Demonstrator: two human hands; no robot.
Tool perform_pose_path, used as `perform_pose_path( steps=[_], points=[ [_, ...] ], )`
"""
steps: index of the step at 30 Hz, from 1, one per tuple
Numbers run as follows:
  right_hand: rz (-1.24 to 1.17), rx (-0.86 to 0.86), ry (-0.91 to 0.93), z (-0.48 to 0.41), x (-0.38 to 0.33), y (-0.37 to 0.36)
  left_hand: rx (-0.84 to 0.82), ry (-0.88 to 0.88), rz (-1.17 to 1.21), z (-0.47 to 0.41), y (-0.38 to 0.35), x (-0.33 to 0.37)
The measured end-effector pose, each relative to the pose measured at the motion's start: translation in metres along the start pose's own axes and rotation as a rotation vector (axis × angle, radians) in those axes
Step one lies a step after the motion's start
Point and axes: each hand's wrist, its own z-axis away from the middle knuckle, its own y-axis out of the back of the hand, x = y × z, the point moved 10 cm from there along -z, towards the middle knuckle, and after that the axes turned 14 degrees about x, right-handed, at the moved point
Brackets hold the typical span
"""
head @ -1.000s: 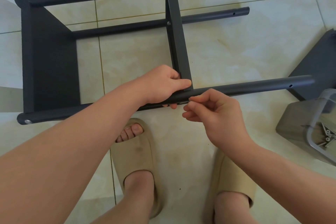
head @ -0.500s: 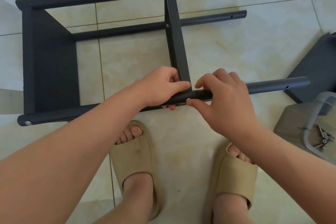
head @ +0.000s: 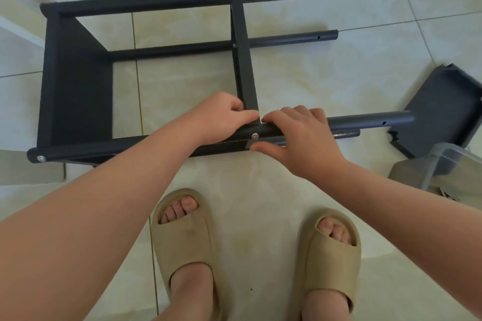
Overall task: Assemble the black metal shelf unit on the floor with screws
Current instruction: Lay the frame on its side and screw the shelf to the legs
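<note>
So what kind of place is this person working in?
Probably a room in a home rather than a workshop: a glossy cream tiled floor, soft beige slippers on the person's feet, and a half-built black shelf frame lying on the tiles beside a clear plastic tub.

Right hand [head: 300, 143] moved up from pinching the screw [head: 254, 135] below the near pole [head: 370, 122], fingers came to curl over that pole, thumb underneath, screw left seated in the pole's side.
</note>
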Motion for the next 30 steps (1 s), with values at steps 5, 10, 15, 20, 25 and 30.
perform_pose_path(
  steps=[5, 10, 15, 20, 25, 30],
  points=[
    [0.028, 0.028, -0.016, 0.027, 0.025, 0.038, 0.304, 0.022, -0.11, 0.012, 0.029, 0.01],
    [0.101, 0.036, -0.129, 0.076, 0.085, 0.082, 0.395, -0.303, -0.172, 0.035, 0.027, 0.097],
    [0.144, 0.049, -0.262, 0.136, 0.156, 0.115, 0.068, -0.467, -0.23, 0.058, -0.041, 0.174],
    [0.192, -0.015, -0.434, 0.188, 0.224, 0.126, -0.328, -0.482, -0.418, 0.081, -0.133, 0.2],
    [0.171, -0.19, -0.636, 0.224, 0.29, 0.099, -0.556, -0.428, -0.532, 0.095, -0.208, 0.201],
    [0.19, -0.348, -0.765, 0.245, 0.338, 0.065, -0.595, -0.234, -0.371, 0.093, -0.264, 0.202]
  ],
)
